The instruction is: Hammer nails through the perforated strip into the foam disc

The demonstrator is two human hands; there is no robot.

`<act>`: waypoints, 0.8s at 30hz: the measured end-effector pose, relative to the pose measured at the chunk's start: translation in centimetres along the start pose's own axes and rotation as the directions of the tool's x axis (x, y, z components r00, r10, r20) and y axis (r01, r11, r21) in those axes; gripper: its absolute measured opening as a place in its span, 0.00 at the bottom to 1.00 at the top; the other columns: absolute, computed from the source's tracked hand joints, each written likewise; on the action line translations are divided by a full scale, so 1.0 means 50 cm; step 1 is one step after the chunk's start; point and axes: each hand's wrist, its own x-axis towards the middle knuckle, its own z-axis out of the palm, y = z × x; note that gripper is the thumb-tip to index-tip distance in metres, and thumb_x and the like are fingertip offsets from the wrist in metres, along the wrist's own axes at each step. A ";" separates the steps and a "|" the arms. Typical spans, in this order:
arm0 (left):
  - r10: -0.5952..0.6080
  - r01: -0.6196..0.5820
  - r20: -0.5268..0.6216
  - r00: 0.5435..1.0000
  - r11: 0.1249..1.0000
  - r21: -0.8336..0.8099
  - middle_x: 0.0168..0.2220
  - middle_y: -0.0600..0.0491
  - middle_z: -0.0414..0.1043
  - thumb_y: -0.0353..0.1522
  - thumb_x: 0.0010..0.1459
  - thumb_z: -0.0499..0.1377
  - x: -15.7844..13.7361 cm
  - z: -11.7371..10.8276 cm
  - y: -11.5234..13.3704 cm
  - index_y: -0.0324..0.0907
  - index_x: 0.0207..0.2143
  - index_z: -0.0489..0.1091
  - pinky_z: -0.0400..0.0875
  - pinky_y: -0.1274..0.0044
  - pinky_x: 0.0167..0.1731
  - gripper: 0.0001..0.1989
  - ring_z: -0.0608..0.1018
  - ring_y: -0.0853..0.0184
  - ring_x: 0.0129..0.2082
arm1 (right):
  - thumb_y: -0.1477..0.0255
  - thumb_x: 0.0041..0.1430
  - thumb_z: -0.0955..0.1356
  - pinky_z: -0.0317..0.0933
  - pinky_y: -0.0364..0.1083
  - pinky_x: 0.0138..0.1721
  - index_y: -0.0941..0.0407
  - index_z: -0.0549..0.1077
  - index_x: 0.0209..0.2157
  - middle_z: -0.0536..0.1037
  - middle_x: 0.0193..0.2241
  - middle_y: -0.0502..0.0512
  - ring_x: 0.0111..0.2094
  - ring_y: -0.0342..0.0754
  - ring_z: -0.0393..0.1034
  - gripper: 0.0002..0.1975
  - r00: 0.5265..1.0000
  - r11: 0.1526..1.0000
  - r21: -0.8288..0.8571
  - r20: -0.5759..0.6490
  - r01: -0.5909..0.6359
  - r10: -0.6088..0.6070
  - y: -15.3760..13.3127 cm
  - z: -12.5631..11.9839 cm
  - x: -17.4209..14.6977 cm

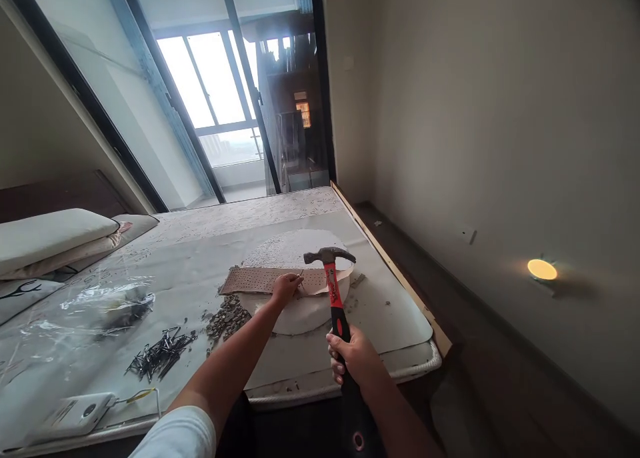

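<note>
Gripping the hammer (333,291) in the right hand (354,357), fist wrapped round the black part of the handle, head end up. Left hand (287,290) is down at the holey board (255,281), thumb and fingers close together; whatever's between the tips is too small for me to make out, so can't tell what that grip has. Board lies across a white disc (295,250) on the bed (385,315), its left end poking past the edge. Grey bits (227,319) are heaped just beside that end, then a messy pile of dark nails (163,353) further left, near a plastic bag (100,305).
</note>
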 end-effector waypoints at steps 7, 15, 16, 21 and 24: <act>0.135 -0.121 -0.029 0.990 0.949 0.290 0.19 0.52 0.67 0.42 0.55 0.51 -0.009 0.008 0.005 0.40 0.16 0.65 0.58 0.78 0.26 0.19 0.70 0.68 0.24 | 0.60 0.42 0.69 0.49 0.37 0.08 0.54 0.57 0.28 0.59 0.13 0.37 0.09 0.35 0.51 0.19 1.000 0.997 -0.068 0.004 0.024 -0.023 0.012 -0.008 -0.008; 0.269 -0.250 0.009 0.963 0.883 0.397 0.28 0.49 0.70 0.37 0.59 0.47 -0.027 0.027 -0.022 0.40 0.23 0.72 0.59 0.77 0.30 0.19 0.72 0.67 0.29 | 0.57 0.43 0.66 0.50 0.41 0.10 0.53 0.58 0.27 0.60 0.13 0.40 0.09 0.39 0.53 0.17 0.994 0.892 -0.451 -0.104 -0.014 -0.037 0.039 -0.064 0.009; 0.268 -0.253 0.015 0.963 0.885 0.391 0.28 0.49 0.70 0.36 0.59 0.48 -0.028 0.029 -0.023 0.39 0.23 0.72 0.60 0.77 0.31 0.19 0.72 0.67 0.29 | 0.58 0.44 0.66 0.50 0.41 0.11 0.54 0.59 0.27 0.60 0.13 0.41 0.10 0.40 0.54 0.15 0.991 0.843 -0.539 -0.116 -0.002 -0.072 0.029 -0.075 0.011; 0.267 -0.249 -0.007 0.964 0.907 0.341 0.28 0.48 0.71 0.35 0.59 0.49 -0.029 0.036 -0.022 0.39 0.21 0.72 0.62 0.76 0.33 0.18 0.73 0.65 0.31 | 0.69 0.48 0.64 0.53 0.43 0.21 0.55 0.66 0.25 0.68 0.16 0.49 0.18 0.45 0.62 0.04 0.948 0.404 -0.907 -0.016 0.120 -0.318 -0.075 -0.104 0.023; 0.231 -0.215 -0.039 0.972 0.945 0.246 0.27 0.48 0.71 0.35 0.58 0.51 -0.030 0.041 -0.025 0.40 0.20 0.71 0.64 0.76 0.35 0.17 0.73 0.65 0.32 | 0.72 0.47 0.64 0.53 0.43 0.25 0.55 0.67 0.24 0.70 0.20 0.52 0.22 0.46 0.64 0.02 0.941 0.190 -0.972 0.070 0.139 -0.332 -0.140 -0.089 0.029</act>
